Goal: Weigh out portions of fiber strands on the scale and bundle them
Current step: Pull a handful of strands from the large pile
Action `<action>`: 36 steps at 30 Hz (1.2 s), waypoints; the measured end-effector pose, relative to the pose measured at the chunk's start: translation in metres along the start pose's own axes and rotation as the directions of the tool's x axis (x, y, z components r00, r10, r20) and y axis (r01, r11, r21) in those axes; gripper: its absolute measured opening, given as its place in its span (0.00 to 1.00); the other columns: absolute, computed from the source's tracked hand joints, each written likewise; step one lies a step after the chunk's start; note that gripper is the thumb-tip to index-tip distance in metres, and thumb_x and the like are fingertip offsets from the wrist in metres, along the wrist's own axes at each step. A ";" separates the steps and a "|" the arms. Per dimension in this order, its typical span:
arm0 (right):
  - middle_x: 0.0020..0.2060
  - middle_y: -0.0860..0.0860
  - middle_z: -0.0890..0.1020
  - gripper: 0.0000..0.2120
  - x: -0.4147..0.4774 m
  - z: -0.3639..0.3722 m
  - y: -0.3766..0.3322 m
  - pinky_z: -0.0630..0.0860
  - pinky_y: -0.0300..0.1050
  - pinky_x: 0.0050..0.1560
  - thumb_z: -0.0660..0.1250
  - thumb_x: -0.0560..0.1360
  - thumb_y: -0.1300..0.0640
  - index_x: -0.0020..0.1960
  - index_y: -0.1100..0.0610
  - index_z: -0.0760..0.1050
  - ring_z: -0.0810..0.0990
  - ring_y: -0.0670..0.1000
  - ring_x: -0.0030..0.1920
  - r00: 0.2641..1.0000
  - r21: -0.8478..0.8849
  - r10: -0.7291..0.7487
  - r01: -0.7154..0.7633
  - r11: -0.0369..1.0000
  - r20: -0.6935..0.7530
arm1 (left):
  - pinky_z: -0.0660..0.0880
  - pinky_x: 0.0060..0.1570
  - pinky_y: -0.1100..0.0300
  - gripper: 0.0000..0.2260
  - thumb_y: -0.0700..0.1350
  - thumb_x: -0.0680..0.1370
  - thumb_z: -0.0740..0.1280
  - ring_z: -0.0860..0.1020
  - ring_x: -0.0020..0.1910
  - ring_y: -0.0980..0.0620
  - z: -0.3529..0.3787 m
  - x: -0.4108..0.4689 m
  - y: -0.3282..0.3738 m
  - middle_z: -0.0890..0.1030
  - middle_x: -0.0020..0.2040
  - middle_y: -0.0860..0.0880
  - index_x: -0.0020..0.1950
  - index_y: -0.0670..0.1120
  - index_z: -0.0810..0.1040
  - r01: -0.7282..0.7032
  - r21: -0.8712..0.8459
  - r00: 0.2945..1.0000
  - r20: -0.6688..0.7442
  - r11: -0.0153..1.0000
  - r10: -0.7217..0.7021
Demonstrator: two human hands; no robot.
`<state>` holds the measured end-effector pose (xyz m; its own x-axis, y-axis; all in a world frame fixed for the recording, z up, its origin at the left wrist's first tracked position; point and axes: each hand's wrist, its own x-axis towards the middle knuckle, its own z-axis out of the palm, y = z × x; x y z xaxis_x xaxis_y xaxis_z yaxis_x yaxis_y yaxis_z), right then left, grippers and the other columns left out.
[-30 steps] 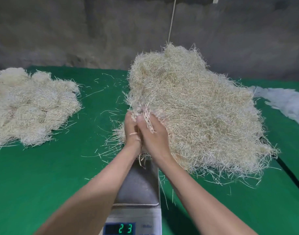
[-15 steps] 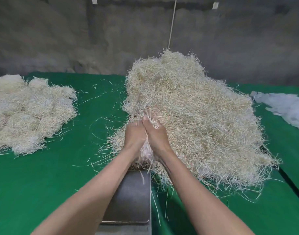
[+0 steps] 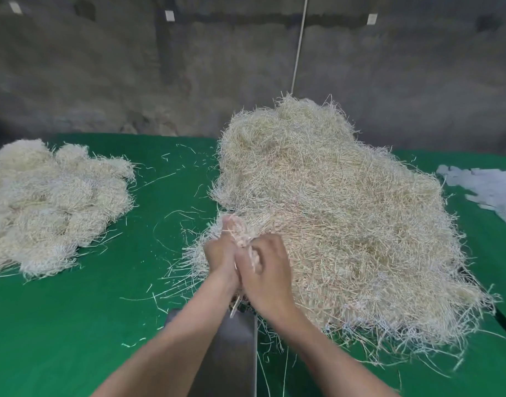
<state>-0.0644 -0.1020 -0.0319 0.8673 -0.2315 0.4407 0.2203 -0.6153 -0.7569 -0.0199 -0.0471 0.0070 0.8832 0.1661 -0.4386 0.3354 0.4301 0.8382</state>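
Observation:
A big loose heap of pale fiber strands (image 3: 340,224) lies on the green table (image 3: 74,325), centre to right. At its near left edge my left hand (image 3: 221,253) and my right hand (image 3: 267,275) are pressed together, both gripping one small tuft of strands (image 3: 240,234) that sticks up between them. The steel pan of the scale (image 3: 231,353) shows just below my wrists, partly hidden by my forearms. The scale's display is out of view.
A pile of bundled fiber portions (image 3: 45,207) sits at the left of the table. Pale blue-white strips (image 3: 487,190) lie at the far right. Loose strands are scattered on the green cloth between the piles. A grey wall stands behind.
Both hands stayed at the heap's near edge, now clasped tighter round the tuft, right hand turned over it. The view tilted up, so the scale's display dropped out of sight.

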 end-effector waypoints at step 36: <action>0.62 0.36 0.68 0.31 0.053 -0.048 -0.026 0.71 0.51 0.62 0.57 0.66 0.28 0.66 0.40 0.68 0.70 0.41 0.59 0.930 0.369 0.154 -0.280 0.886 0.335 | 0.76 0.38 0.68 0.18 0.54 0.81 0.55 0.78 0.56 0.59 0.019 -0.024 0.019 0.74 0.62 0.48 0.70 0.51 0.62 -0.112 0.277 0.920 0.392 0.954 -0.006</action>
<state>-0.0458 -0.1338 0.0341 0.9896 -0.0580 0.1314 0.1172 -0.2028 -0.9722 -0.0288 -0.0601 0.0393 0.9390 -0.1975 -0.2816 0.3121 0.1458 0.9388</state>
